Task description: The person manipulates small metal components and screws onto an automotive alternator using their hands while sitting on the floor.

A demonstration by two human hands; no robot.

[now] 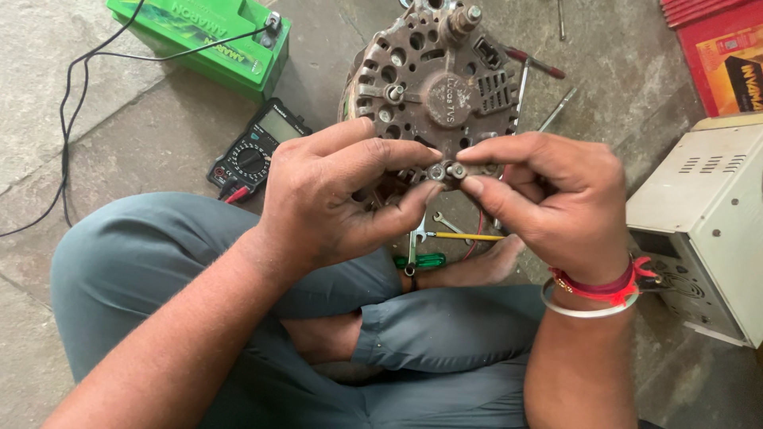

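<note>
One alternator (433, 79) held upper centre | two small nuts (446, 171) pinched by left hand (334, 199) and right hand (540, 202) | one multimeter (256, 147), one green battery (203, 40) seen upper left

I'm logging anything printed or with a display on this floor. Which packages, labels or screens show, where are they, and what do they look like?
Green battery: top left, boxy, printed lettering on its side.
Multimeter: black, below the battery, grey blank screen, round dial.
Red carton: top right, orange-yellow printed panel.
Cream metal box: right edge, vent slots, no label visible.
</note>
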